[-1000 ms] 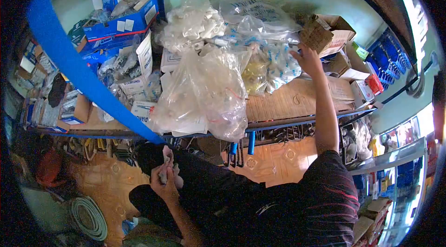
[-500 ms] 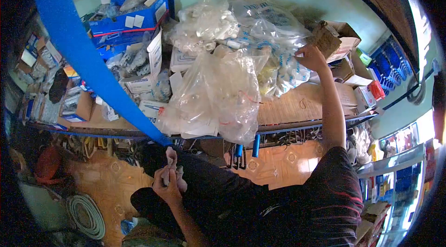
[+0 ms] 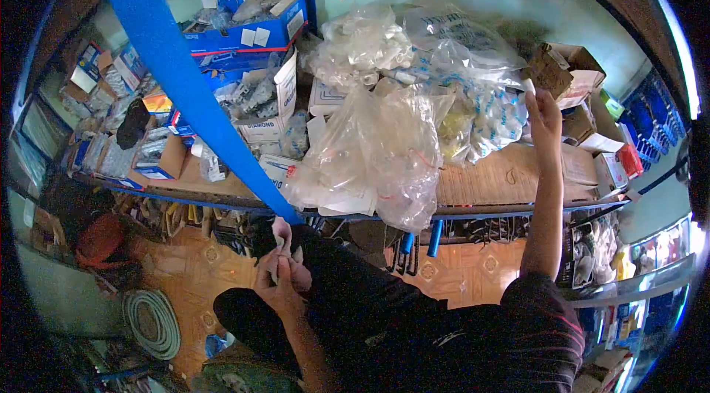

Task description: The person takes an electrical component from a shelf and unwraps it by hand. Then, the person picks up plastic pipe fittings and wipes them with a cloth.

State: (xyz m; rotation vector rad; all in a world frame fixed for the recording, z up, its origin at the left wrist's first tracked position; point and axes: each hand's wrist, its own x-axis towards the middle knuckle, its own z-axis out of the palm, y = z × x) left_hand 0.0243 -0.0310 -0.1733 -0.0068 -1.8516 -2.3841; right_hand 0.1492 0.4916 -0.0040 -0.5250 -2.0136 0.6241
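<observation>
- Coiled hose (image 3: 151, 324) is lying on the floor, below and left of the big clear bag (image 3: 347, 153).
- Left hand (image 3: 279, 283) is pinching a pale cloth (image 3: 297, 269), fingers narrow, below and left of that bag.
- Big clear bag is hanging over the shelf (image 3: 495, 171) edge.
- Blue-printed bag (image 3: 500, 121) is lying right of the big clear bag.
- Right hand (image 3: 546, 113) is pinching the blue-printed bag's upper right edge, fingers narrow.
- Open carton (image 3: 584, 71) is sitting farther right.

Blue-printed clear plastic bag (image 3: 499, 123)
</observation>
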